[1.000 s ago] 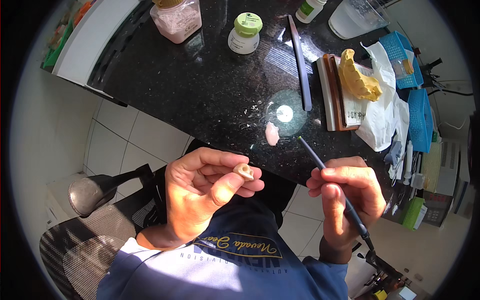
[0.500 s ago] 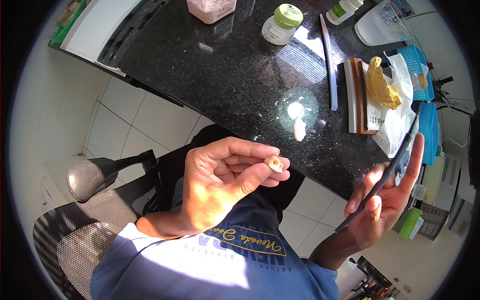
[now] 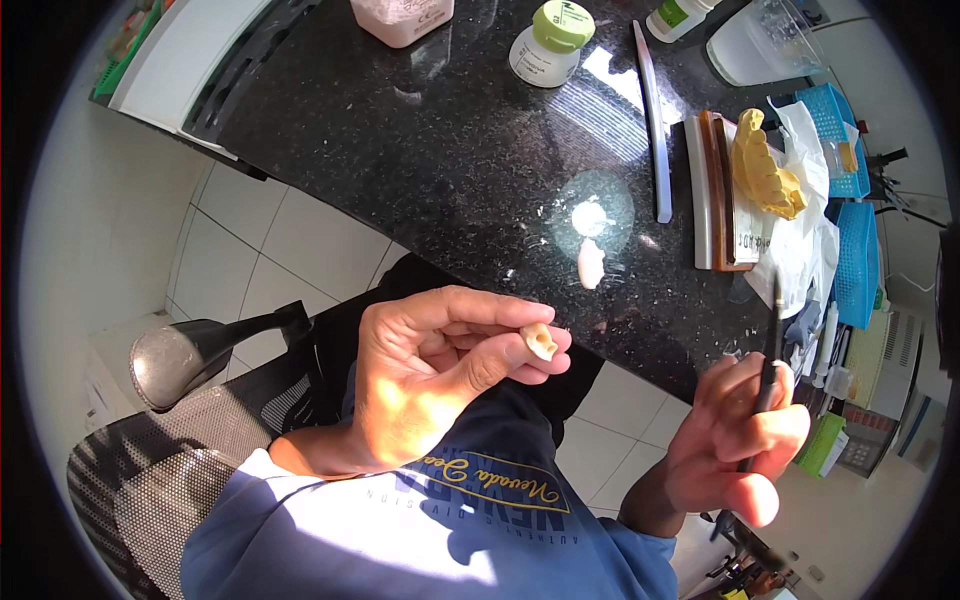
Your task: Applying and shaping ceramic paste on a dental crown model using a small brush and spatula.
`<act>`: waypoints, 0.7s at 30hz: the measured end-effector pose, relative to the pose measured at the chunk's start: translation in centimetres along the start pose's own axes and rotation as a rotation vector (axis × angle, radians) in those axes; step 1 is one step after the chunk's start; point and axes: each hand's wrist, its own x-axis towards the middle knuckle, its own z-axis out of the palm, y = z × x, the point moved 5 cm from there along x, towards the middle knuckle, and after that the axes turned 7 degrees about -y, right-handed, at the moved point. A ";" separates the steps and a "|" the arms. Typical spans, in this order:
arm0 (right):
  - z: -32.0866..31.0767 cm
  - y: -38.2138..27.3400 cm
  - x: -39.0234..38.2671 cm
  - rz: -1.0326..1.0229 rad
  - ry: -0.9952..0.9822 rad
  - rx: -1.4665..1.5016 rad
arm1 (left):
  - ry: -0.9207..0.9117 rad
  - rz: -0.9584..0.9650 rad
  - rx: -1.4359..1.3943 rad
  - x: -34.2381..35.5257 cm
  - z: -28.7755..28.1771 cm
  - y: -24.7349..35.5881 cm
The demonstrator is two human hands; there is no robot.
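My left hand [image 3: 415, 375] pinches a small cream, tooth-like piece [image 3: 539, 341] with a hollow in it between thumb and fingertips. My right hand [image 3: 730, 435] grips a slim dark tool [image 3: 768, 385], standing fairly upright, its narrow tip pointing toward the counter's right side. On the black speckled counter [image 3: 420, 160], a pale pink lump [image 3: 591, 264] sits by a round bright reflection. A long flat spatula [image 3: 652, 125] lies behind it. A yellow dental cast [image 3: 765, 172] rests on a brown-edged pad [image 3: 708, 195] beside crumpled white paper [image 3: 800, 260].
Along the back are a pink-filled container [image 3: 400, 20], a green-lidded jar [image 3: 548, 48], a white bottle [image 3: 675, 15] and a clear tub [image 3: 750, 50]. Blue baskets [image 3: 855, 265] stand at the right. A black mesh chair [image 3: 170, 500] and metal armrest [image 3: 160, 365] are at lower left.
My right hand has moved right and down and turned the tool from leaning left to nearly upright. My left hand, still holding the piece, appears farther right as the view has shifted.
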 end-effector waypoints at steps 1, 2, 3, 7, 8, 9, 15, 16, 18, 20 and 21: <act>0.3 0.1 -0.2 0.040 0.072 -0.101 | -0.007 -0.002 -0.003 0.1 0.1 0.0; 0.8 0.1 -0.2 0.093 0.219 -0.234 | 0.030 -0.012 0.042 0.1 0.1 0.1; 1.0 0.2 -0.1 0.154 0.161 -0.315 | 0.065 -0.022 0.086 0.1 0.1 0.1; 1.7 0.5 1.0 0.252 -0.029 -0.455 | 0.084 0.016 0.130 0.0 0.0 0.3; 1.9 0.4 1.3 0.247 -0.086 -0.507 | 0.081 0.013 0.126 0.0 0.0 0.2; 2.0 0.7 1.3 0.206 -0.051 -0.500 | 0.078 0.013 0.135 0.1 0.0 0.3; 2.5 0.8 1.1 0.291 -0.001 -0.450 | 0.104 -0.011 0.125 0.3 0.1 0.4; 2.7 0.8 1.2 0.301 -0.035 -0.469 | 0.116 -0.013 0.109 0.2 0.0 0.4; 2.9 0.7 1.5 0.300 -0.041 -0.479 | 0.128 -0.016 0.089 0.2 -0.1 0.5; 2.5 0.8 1.4 0.298 -0.038 -0.472 | 0.131 -0.029 0.097 0.3 0.2 0.5; 2.4 0.8 1.4 0.279 -0.053 -0.477 | 0.134 -0.032 0.103 0.3 0.4 0.5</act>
